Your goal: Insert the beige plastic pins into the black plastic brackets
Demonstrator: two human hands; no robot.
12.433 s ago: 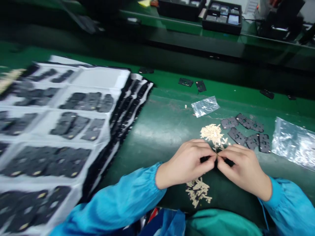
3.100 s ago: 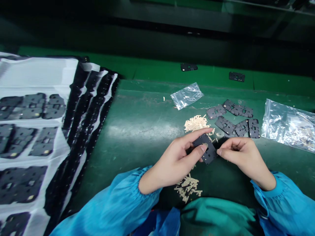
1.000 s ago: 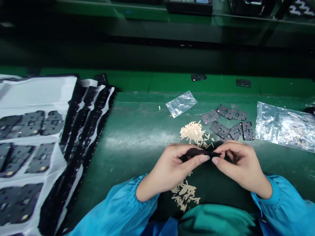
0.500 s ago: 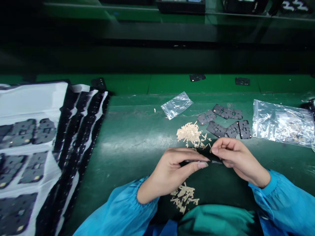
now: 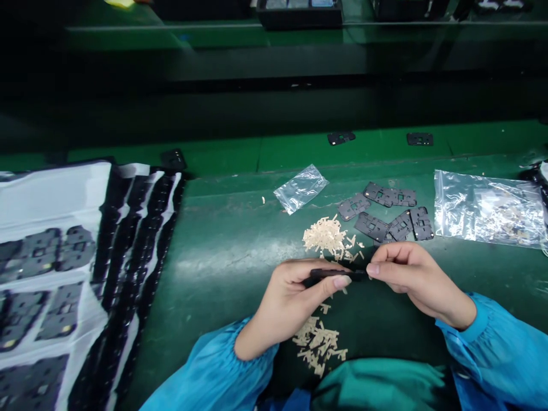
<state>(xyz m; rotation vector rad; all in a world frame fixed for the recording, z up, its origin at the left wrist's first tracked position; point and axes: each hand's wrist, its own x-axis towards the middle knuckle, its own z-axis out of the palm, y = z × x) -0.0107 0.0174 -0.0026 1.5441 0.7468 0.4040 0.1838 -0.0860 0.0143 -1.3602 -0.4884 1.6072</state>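
The left hand point(image 5: 274, 305) pinches the black part point(image 5: 357, 275) between thumb and fingers, nearly edge-on, while the right hand point(image 5: 415, 274) has its fingertips pressed together at the part's right end — whether they hold a small piece, I cannot tell. The left grip should be firm without bending, the right touch gentle, clear of the pale pile point(image 5: 327, 235) just beyond the hands.

Stack of trays point(image 5: 51, 197): cut off by left edge. Black bin point(image 5: 299, 16): cropped at top. Item at right fingertips point(image 5: 373, 269): too small to identify.
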